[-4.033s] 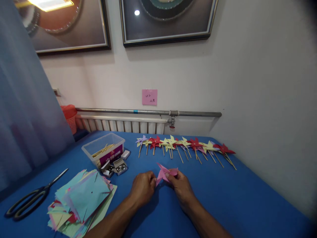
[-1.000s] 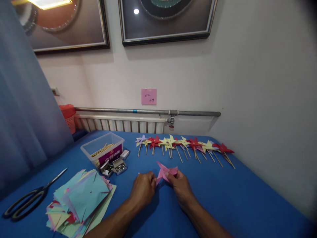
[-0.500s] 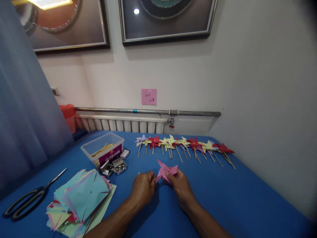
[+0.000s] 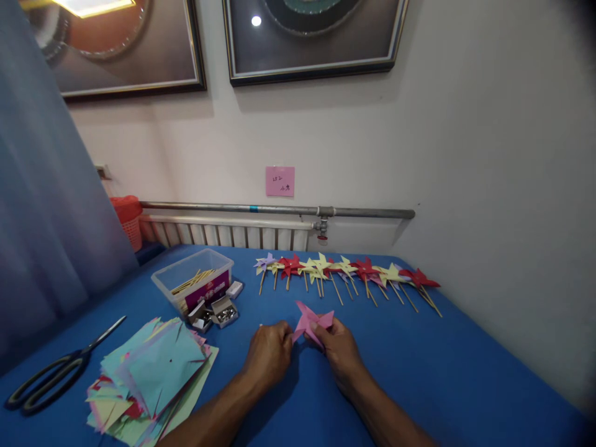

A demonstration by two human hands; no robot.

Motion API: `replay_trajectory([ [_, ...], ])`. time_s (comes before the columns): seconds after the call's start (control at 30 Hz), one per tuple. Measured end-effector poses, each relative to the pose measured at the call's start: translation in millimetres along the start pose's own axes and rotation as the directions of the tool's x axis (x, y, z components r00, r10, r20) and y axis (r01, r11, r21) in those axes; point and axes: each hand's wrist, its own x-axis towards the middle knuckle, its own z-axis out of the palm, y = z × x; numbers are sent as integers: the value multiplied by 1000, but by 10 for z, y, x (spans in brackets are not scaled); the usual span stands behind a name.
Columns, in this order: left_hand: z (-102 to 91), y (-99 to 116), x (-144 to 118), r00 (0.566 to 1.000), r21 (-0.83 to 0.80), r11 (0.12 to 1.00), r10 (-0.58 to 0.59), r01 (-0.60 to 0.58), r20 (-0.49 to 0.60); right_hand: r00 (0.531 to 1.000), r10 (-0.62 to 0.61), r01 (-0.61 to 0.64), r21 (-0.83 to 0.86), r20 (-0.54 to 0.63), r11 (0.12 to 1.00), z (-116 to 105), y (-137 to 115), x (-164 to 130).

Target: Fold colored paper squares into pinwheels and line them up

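A pink paper pinwheel (image 4: 307,323) with folded blades is in my right hand (image 4: 342,351), whose thumb presses on its middle; the other fingers are mostly behind the paper. My left hand (image 4: 270,351) is closed at the pinwheel's left side, its fingertips against or right beside the left blade. A small pale bit pokes out past the knuckles of my left hand, and what the fingers grip is hidden. Both hands are just above the blue table (image 4: 410,372).
Finished pinwheels (image 4: 344,267) on sticks lie in a row at the back. On the left are a clear plastic tub (image 4: 162,282) holding wooden sticks, small boxes of metal pins (image 4: 225,312), a stack of cut coloured paper (image 4: 162,366) and black-handled scissors (image 4: 60,372).
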Motion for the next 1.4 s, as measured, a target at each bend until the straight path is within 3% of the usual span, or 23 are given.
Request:
replay_trajectory([
  [0.3, 9, -8, -1, 1000, 8, 1000, -1, 1, 1, 999, 24, -22, 42, -30, 999, 29, -75, -34],
  [0.7, 29, -25, -2, 1000, -4, 1000, 14, -14, -2, 999, -26, 24, -61, -35, 998, -8, -20, -12],
  [1.2, 33, -13, 6, 1000, 5, 1000, -6, 6, 10, 999, -29, 27, -60, -25, 998, 14, -19, -12],
  [1.4, 2, 5, 3, 1000, -71, 997, 15, -14, 22, 999, -13, 13, -10, -43, 1000, 20, -36, -14],
])
